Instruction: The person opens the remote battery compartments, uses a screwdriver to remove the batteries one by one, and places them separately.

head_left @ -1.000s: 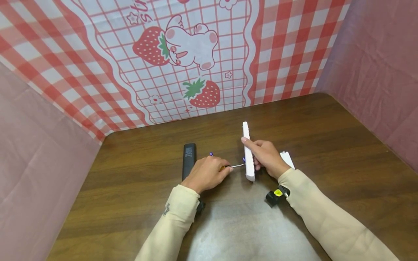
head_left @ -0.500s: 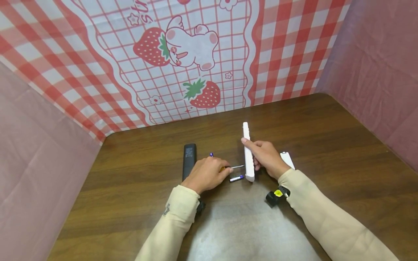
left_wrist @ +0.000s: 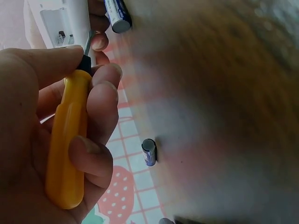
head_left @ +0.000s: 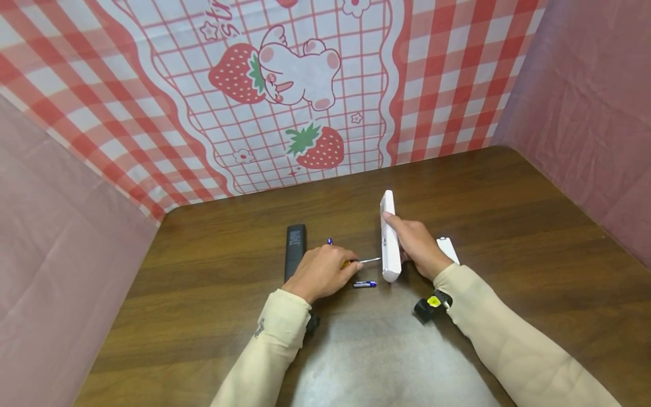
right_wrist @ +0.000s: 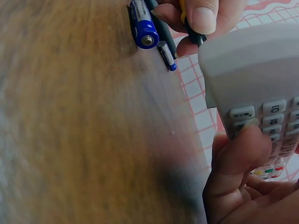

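Observation:
My left hand (head_left: 325, 268) grips a screwdriver by its yellow handle (left_wrist: 70, 140), the metal shaft (head_left: 370, 260) pointing at the white remote control (head_left: 390, 243). The right hand (head_left: 419, 246) holds that remote on its long edge, thumb on the near side and fingers round the button face (right_wrist: 273, 121). In the left wrist view, its uncovered battery compartment (left_wrist: 58, 23) shows metal contacts inside. A blue and white battery (head_left: 364, 284) lies on the table between the hands. Farther back, a second battery (head_left: 329, 241) is partly hidden behind the left hand.
A black remote (head_left: 295, 249) lies left of the left hand, which covers its near end. The white battery cover (head_left: 447, 250) rests beside the right wrist. Behind the wooden table (head_left: 229, 237) hangs a checked strawberry cloth (head_left: 315, 85).
A battery came out from beside the white remote and rolled a little left on the table. My right hand has turned the remote so its back faces left more. The left hand stays put.

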The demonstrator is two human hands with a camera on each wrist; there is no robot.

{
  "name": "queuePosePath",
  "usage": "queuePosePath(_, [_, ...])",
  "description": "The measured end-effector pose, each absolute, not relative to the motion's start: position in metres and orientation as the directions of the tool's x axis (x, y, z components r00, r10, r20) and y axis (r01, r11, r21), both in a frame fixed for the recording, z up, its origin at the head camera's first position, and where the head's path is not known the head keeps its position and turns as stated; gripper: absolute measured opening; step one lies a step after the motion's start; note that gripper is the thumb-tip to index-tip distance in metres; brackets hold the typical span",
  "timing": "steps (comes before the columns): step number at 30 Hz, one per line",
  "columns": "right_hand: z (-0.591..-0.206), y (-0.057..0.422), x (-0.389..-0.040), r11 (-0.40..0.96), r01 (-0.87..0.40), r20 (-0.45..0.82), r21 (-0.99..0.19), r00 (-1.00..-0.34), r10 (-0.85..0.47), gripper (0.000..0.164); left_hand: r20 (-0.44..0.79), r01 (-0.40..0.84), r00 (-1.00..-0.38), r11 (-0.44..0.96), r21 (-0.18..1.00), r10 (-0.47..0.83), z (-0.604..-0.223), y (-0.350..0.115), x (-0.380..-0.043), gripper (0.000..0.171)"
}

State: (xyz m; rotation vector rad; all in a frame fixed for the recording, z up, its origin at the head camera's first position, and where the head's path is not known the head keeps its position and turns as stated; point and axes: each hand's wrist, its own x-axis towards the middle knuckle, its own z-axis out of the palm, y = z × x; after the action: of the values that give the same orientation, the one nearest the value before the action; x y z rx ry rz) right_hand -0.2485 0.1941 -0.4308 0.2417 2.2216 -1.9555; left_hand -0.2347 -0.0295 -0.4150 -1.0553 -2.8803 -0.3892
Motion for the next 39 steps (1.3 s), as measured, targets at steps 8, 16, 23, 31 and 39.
queuePosePath(8, [-0.429, 0.191, -0.249, 0.113, 0.255, -0.258, -0.96, -0.966, -0.006, 0.072, 0.148, 0.631, -0.776, 0.748, 0.208, 0.614, -0.414, -0.033, -0.234, 0.026])
queuePosePath(16, [-0.43, 0.19, -0.25, 0.092, 0.249, -0.253, -0.964, -0.967, -0.026, 0.072, 0.236, 0.576, -0.813, 0.796, 0.188, 0.533, -0.413, -0.039, -0.233, 0.026])
queuePosePath(23, [-0.428, 0.189, -0.25, 0.09, 0.247, -0.252, -0.965, -0.967, -0.04, 0.073, 0.315, 0.556, -0.813, 0.813, 0.17, 0.49, -0.411, -0.038, -0.233, 0.025])
queuePosePath(31, [-0.428, 0.189, -0.249, 0.095, 0.254, -0.259, -0.963, -0.964, -0.051, 0.073, 0.331, 0.535, -0.821, 0.83, 0.162, 0.465, -0.409, -0.042, -0.232, 0.026])
queuePosePath(39, [-0.428, 0.189, -0.248, 0.08, 0.243, -0.249, -0.967, -0.967, -0.062, 0.072, 0.356, 0.49, -0.836, 0.86, 0.144, 0.417, -0.408, -0.049, -0.232, 0.025])
